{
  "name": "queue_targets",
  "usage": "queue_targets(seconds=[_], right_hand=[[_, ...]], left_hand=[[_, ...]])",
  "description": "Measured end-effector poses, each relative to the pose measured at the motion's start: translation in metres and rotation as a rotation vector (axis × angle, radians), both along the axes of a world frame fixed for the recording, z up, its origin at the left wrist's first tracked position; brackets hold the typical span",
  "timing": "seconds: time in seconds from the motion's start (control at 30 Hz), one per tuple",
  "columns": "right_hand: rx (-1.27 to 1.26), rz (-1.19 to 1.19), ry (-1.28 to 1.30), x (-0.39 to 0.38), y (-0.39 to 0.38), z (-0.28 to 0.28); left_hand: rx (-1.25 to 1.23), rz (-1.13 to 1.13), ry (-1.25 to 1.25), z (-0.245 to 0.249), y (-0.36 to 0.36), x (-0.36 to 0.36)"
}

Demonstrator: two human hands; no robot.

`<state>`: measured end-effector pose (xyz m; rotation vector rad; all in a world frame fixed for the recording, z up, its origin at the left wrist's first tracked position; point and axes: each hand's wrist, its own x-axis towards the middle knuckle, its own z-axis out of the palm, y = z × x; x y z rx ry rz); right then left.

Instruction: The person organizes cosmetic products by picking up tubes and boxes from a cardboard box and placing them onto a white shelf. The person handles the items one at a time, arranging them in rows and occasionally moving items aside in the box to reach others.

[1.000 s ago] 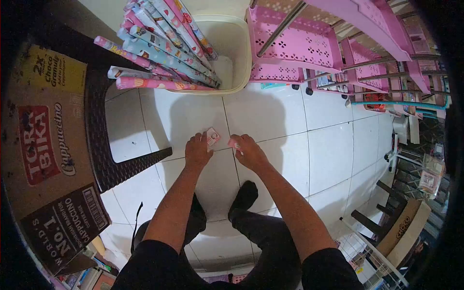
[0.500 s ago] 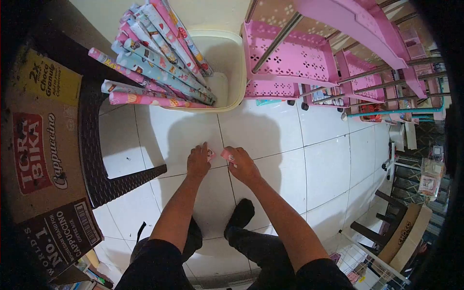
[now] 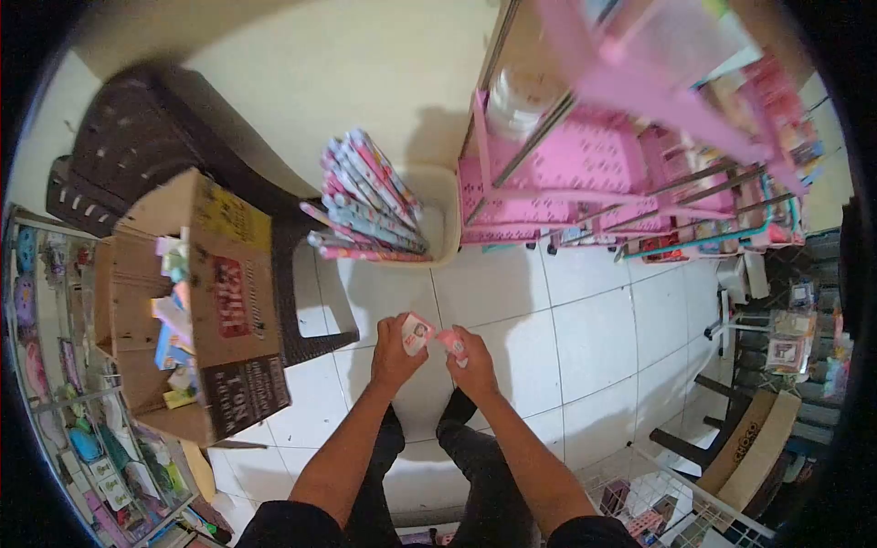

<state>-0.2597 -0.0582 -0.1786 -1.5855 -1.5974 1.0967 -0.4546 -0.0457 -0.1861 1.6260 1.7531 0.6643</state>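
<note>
Grip: both hands (image 3: 396, 352) pinching pink cards (image 3: 417, 334); bin (image 3: 445, 215) holds patterned rolls (image 3: 370, 201).

The rack (image 3: 557, 164) at upper right is blurred and cut off by the top edge. Print on the left card (image 3: 417, 332) and right card (image 3: 450, 342) is too small to read. Bottom edge crops both sleeves (image 3: 294, 526).

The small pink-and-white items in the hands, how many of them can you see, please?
2: a flat one in the left hand, and a partly covered one in the right hand; more may be hidden behind them.
</note>
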Motion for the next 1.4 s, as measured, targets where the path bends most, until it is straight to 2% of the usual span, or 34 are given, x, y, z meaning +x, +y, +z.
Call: queue_targets(seconds=[0.03, 0.07, 0.23, 0.3, 0.37, 0.4, 0.47, 0.5, 0.57, 0.6, 0.7, 0.77, 0.9, 0.93, 0.97, 1.03, 1.1, 1.13, 1.23, 1.37, 1.4], right_hand=[[-0.039, 0.003, 0.012, 0.0, -0.001, 0.026], [0.061, -0.007, -0.008, 0.0, 0.0, 0.053], [0.109, 0.009, 0.045, 0.003, -0.004, 0.187], [0.193, 0.017, 0.043, 0.008, -0.006, 0.232], [0.206, 0.058, 0.076, 0.016, -0.005, 0.29], [0.255, 0.07, 0.081, 0.019, -0.006, 0.316], [0.169, 0.059, 0.069, 0.025, -0.006, 0.357], [0.202, 0.068, 0.072, 0.028, -0.003, 0.373], [0.291, 0.089, 0.065, 0.031, 0.001, 0.398], [0.249, 0.092, 0.108, 0.03, 0.005, 0.421], [0.331, 0.081, 0.13, 0.024, 0.022, 0.461], [0.346, 0.115, 0.131, 0.017, 0.039, 0.49], [0.497, 0.197, 0.143, -0.004, 0.081, 0.531], [0.552, 0.22, 0.117, -0.011, 0.093, 0.542], [0.56, 0.222, 0.117, -0.017, 0.105, 0.554], [0.553, 0.279, 0.123, -0.032, 0.131, 0.577], [0.601, 0.305, 0.101, -0.05, 0.158, 0.605], [0.642, 0.332, 0.078, -0.06, 0.173, 0.617], [0.629, 0.361, 0.074, -0.094, 0.223, 0.634], [0.636, 0.374, 0.002, -0.13, 0.286, 0.646], [0.635, 0.369, -0.008, -0.136, 0.301, 0.646]], left_hand=[[0.024, 0.005, -0.009, 0.027, -0.003, 0.0], [0.071, -0.008, -0.031, 0.053, -0.007, -0.003], [0.105, -0.033, -0.012, 0.192, -0.021, -0.017], [0.028, -0.044, -0.188, 0.248, -0.029, -0.022], [0.072, -0.03, -0.205, 0.294, -0.039, -0.027], [-0.035, 0.001, -0.262, 0.321, -0.039, -0.029], [-0.169, 0.034, -0.41, 0.377, -0.04, -0.029], [-0.134, 0.035, -0.408, 0.383, -0.04, -0.032], [-0.011, 0.063, -0.595, 0.381, -0.039, -0.039], [0.017, 0.064, -0.714, 0.402, -0.035, -0.038], [0.0, 0.166, -0.767, 0.465, -0.021, -0.037], [0.143, 0.136, -0.697, 0.471, -0.005, -0.047], [0.227, 0.111, -0.626, 0.536, 0.029, -0.072], [0.264, 0.083, -0.52, 0.546, 0.043, -0.086], [0.322, 0.065, -0.634, 0.547, 0.061, -0.098], [0.465, 0.051, -0.402, 0.544, 0.102, -0.131], [0.527, 0.04, -0.168, 0.605, 0.118, -0.14], [0.604, 0.019, -0.034, 0.612, 0.135, -0.149], [0.669, -0.048, -0.013, 0.621, 0.189, -0.171], [0.583, -0.098, -0.062, 0.607, 0.251, -0.193], [0.536, -0.108, -0.051, 0.618, 0.254, -0.192]])
